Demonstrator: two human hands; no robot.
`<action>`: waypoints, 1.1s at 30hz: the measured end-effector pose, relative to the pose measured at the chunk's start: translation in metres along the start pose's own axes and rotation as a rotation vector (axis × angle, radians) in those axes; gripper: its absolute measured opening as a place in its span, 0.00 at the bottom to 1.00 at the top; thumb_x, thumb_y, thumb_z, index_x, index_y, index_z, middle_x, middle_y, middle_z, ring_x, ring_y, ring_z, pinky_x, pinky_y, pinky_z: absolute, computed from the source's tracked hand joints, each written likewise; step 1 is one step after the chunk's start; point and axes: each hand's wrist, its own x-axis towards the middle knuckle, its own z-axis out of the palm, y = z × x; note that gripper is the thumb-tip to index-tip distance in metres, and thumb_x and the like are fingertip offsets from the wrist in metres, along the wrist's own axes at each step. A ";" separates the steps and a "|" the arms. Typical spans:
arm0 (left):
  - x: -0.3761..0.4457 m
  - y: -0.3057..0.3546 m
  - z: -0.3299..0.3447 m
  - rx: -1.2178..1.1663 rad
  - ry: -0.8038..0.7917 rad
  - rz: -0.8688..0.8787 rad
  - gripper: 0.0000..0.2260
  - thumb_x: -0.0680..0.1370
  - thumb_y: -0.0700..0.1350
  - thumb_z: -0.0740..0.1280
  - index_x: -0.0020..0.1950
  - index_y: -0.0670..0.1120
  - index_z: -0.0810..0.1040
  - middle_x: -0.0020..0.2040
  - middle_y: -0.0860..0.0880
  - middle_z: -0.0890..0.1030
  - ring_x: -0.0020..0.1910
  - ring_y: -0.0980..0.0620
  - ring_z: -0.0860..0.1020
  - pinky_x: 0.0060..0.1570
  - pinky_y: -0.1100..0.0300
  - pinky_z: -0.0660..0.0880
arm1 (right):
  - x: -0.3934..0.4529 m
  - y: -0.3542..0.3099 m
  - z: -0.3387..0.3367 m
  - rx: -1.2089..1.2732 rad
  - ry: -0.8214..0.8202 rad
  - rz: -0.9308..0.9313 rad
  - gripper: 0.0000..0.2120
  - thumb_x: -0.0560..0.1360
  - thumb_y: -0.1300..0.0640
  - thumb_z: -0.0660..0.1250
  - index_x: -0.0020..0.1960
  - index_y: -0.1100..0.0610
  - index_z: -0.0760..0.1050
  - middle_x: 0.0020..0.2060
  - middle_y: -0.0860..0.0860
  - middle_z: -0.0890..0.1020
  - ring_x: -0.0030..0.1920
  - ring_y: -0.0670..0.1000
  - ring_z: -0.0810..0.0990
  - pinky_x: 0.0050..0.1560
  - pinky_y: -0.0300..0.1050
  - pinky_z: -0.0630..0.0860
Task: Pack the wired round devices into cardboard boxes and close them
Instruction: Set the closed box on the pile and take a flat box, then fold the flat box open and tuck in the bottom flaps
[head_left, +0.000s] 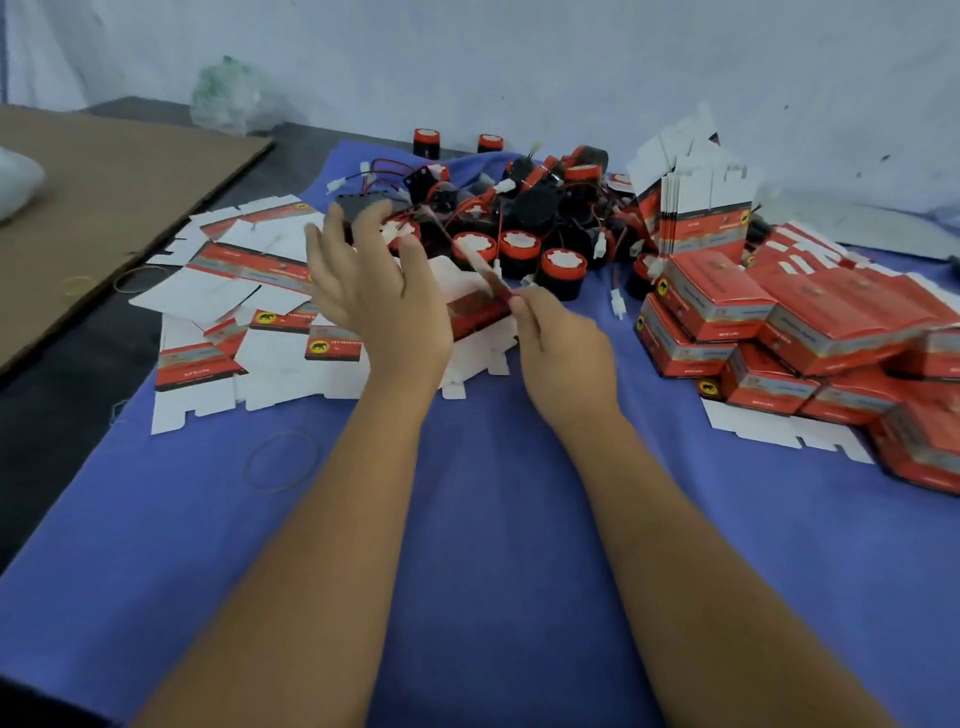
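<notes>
A good share of the job is behind me, judging by the stack of closed red boxes (810, 332) piled at my right on the blue cloth (467, 519), but plenty is left: the heap of wired round devices (524, 218) is large, black bodies with red-and-white tops, their red leads and white plugs tangled together at the far middle of the cloth. Unfolded box blanks (244, 291) lie scattered flat to my left, and a further sheaf of flat blanks (706, 208) stands upright behind the finished stack, so I am not short of cartons. My right hand (566, 353) pinches the edge of a red carton (480, 309) that is only part-formed, lying just in front of the heap; the motion blur there keeps me from saying which flap I hold. My left hand (374, 291) is spread, fingers straight and apart, hovering over the near side of that carton, and I cannot tell whether it touches it. I judge I am setting up the next box, with no device in it yet. Loose rubber bands (283, 460) lie on the cloth.
</notes>
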 end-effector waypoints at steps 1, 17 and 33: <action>-0.001 -0.003 -0.002 -0.013 0.011 0.028 0.16 0.79 0.43 0.59 0.66 0.48 0.73 0.77 0.47 0.62 0.78 0.47 0.52 0.74 0.48 0.48 | 0.001 0.002 0.000 0.109 0.076 0.071 0.12 0.84 0.54 0.55 0.56 0.58 0.75 0.29 0.48 0.72 0.29 0.48 0.70 0.32 0.48 0.63; -0.023 -0.010 0.011 -0.181 -0.686 -0.004 0.40 0.71 0.30 0.71 0.70 0.61 0.57 0.49 0.65 0.74 0.43 0.77 0.75 0.33 0.79 0.70 | 0.006 0.016 -0.013 0.981 0.161 0.523 0.18 0.81 0.62 0.60 0.69 0.51 0.72 0.59 0.48 0.81 0.60 0.49 0.80 0.60 0.50 0.78; -0.018 -0.013 0.012 -0.202 -0.685 -0.048 0.39 0.76 0.40 0.69 0.81 0.51 0.50 0.61 0.56 0.77 0.57 0.63 0.77 0.57 0.61 0.76 | 0.002 0.013 -0.014 0.884 0.027 0.352 0.37 0.77 0.62 0.68 0.79 0.47 0.53 0.66 0.40 0.74 0.67 0.43 0.72 0.68 0.45 0.72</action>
